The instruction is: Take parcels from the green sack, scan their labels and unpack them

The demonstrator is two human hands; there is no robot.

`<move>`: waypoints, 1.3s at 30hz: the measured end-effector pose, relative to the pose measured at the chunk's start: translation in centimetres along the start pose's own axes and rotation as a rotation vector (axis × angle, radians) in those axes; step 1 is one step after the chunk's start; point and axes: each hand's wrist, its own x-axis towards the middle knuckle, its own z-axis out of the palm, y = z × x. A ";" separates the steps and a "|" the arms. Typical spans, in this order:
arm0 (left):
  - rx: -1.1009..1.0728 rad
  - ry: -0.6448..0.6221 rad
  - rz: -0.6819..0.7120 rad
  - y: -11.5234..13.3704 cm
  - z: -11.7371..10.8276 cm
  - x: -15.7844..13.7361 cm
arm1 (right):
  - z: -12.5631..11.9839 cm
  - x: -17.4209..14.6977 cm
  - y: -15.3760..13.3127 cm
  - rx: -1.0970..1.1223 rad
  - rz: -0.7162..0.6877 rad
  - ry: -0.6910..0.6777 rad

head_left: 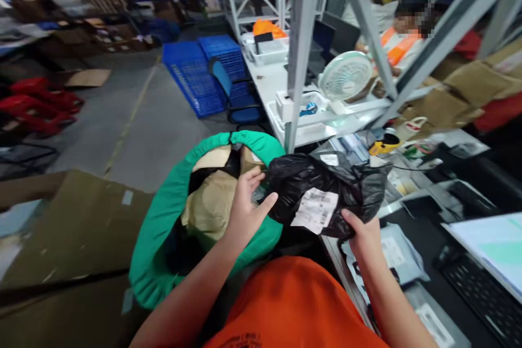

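Parcel, black plastic film [350, 190], one: crumpled, held up before the body, between the green-edged sack and the workstation; white printed label [315, 211] uppermost, lying at a tilt.

Right hand [366, 236]: closed on the parcel's near right edge, thumb on top.

Left hand [247, 204]: open, thumb spread from fingers, at the parcel's left end; whether it touches the film cannot be told.

Step in hand, by judgement: handling the single parcel, label exposed, with the right hand bearing most of it. The next move calls for a secure hold on the slack film; the left hand, as it stands, offers little visible support.

Sack, green-edged [157, 244], one: mouth open, beneath and beside the left forearm; contains a tan parcel [212, 204] among others.

Workstation, right: grey packets [402, 253], keyboard [481, 293], lit screen [495, 247], yellow-and-black device [385, 144].

Beyond: round pale fan [346, 76]; co-worker in an orange-marked vest [397, 49]; blue chair [244, 114]; blue crates [191, 76].

Left: large cardboard [85, 223].
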 end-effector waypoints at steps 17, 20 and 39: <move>-0.260 -0.459 -0.685 -8.7 9.9 -2.9 | -11.1 -4.7 6.1 0.528 0.446 0.304; -0.274 -0.439 -0.663 -9.3 9.8 -3.3 | -11.7 -4.6 7.1 0.532 0.496 0.272; 0.340 -0.241 -0.084 -9.1 4.3 -4.4 | -21.7 10.7 12.3 -0.270 0.628 -0.167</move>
